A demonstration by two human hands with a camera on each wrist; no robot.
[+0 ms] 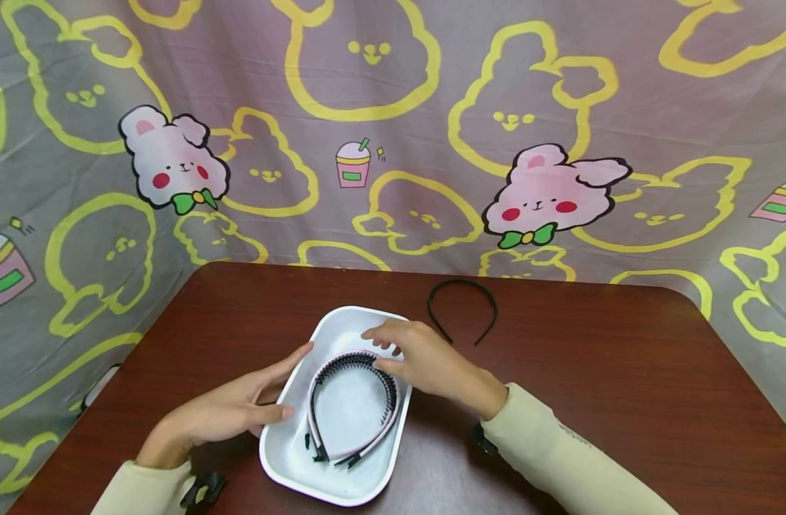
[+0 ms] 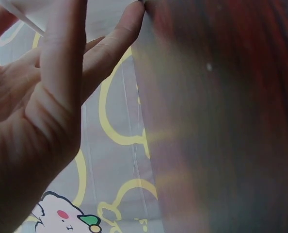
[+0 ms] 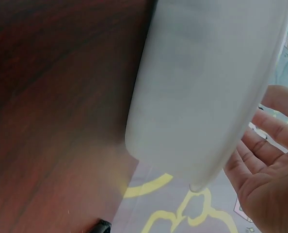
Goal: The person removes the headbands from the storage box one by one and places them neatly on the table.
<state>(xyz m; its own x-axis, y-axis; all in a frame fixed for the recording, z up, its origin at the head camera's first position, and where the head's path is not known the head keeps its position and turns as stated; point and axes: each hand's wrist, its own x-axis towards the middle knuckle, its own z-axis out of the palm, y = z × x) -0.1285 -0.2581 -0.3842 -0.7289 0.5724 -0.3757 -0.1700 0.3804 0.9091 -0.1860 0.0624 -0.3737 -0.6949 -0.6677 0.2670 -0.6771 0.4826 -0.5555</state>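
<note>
A white tray (image 1: pixel 279 458) stands on the table, its outer wall (image 3: pixel 197 97) filling much of the right wrist view. Inside lie several stacked headbands (image 1: pixel 393 411), black toothed and pale pink ones, their ends toward the near side. My left hand (image 1: pixel 222 413) touches the tray's left rim with thumb and a straight finger; the left wrist view shows this hand (image 2: pixel 47 92) with extended fingers. Over the right rim reaches my right hand (image 1: pixel 434 361), fingers loosely bent above the tray and thumb beside the headbands; whether the thumb touches them is unclear. The right wrist view shows its fingers (image 3: pixel 260 150) spread.
A separate black headband (image 1: pixel 493 304) lies on the brown table (image 1: pixel 592 372) behind and right of the tray, near the back edge. A patterned curtain (image 1: pixel 418 143) with bears and rabbits hangs behind the table and along its left side.
</note>
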